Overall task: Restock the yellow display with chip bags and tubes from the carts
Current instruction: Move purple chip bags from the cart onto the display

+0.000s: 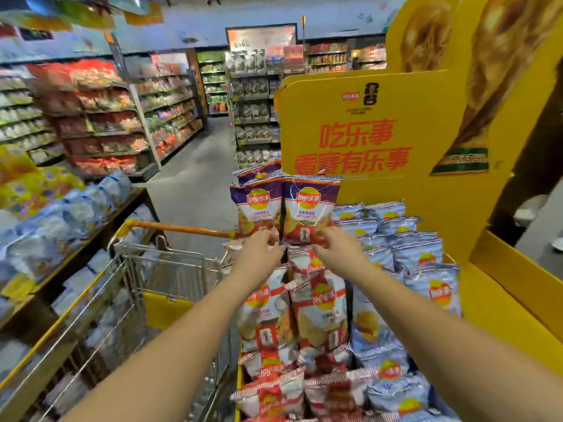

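The left hand (259, 245) pinches the bottom edge of an upright purple-and-white foil chip bag with a red lower panel (256, 208), fingers curled round its lower seam; the right hand (336, 243) grips the bottom of a matching purple-topped chip bag (309, 205) just beside it, the two bags touching edge to edge at the back of the tall yellow cardboard display with red lettering (365, 117); a third purple bag (260, 172) stands behind them; below the hands lie rows of red-and-white chip bags (320, 300), overlapping down the display's left column; to their right, pale blue chip bags (417, 257) fill the neighbouring column, stacked against the yellow backboard; left of the display stands a wire shopping cart with an orange handle (182, 229), its basket touching the display's side; further left, a wooden table of blue and yellow snack packs (61, 214); shelved aisles (100, 117) recede behind.
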Action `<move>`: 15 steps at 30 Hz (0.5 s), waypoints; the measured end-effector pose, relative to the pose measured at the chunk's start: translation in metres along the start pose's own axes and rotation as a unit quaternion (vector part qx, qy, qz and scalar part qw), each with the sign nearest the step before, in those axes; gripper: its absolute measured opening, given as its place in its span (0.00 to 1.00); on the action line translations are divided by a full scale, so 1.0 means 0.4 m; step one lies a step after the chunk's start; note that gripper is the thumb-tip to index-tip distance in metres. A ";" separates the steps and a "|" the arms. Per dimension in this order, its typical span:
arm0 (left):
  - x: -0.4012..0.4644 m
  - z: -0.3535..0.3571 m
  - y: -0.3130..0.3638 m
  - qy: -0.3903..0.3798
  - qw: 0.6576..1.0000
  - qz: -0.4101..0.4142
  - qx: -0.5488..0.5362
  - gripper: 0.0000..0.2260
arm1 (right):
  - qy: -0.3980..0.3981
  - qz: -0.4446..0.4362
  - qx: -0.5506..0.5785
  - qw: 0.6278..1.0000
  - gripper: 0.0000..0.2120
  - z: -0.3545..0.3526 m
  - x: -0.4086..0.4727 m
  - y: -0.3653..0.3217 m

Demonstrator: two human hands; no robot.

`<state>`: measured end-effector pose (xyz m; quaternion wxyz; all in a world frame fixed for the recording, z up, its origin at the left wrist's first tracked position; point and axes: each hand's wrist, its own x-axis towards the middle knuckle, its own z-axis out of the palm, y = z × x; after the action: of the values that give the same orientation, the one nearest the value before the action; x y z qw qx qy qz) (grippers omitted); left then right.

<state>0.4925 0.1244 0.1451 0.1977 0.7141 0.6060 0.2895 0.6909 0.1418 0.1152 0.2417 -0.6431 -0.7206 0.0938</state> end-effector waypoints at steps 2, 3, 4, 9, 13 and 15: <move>-0.080 0.024 0.027 -0.016 0.999 -0.005 -0.035 0.09 | 0.006 0.023 0.065 0.998 0.19 -0.009 -0.099 -0.002; -0.132 0.043 0.045 -0.024 0.998 -0.002 -0.051 0.09 | 0.013 0.040 0.102 0.994 0.18 -0.012 -0.167 0.002; -0.174 0.058 0.061 -0.030 0.998 -0.002 -0.063 0.08 | 0.023 0.051 0.137 0.989 0.16 -0.019 -0.224 -0.001; -0.397 0.196 0.108 -0.087 0.990 0.007 -0.110 0.09 | 0.050 0.159 0.225 0.960 0.08 -0.018 -0.560 0.031; -0.599 0.327 0.143 -0.181 0.978 0.050 -0.090 0.09 | 0.055 0.263 0.240 0.933 0.11 -0.005 -0.879 0.088; -0.696 0.381 0.164 -0.215 0.971 0.058 -0.088 0.09 | 0.050 0.308 0.212 0.926 0.12 -0.007 -1.033 0.106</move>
<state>0.6140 -0.1502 0.0232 0.3684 0.7734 0.4787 0.1925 0.7527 -0.2539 0.0047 0.3673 -0.7708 -0.4378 0.2815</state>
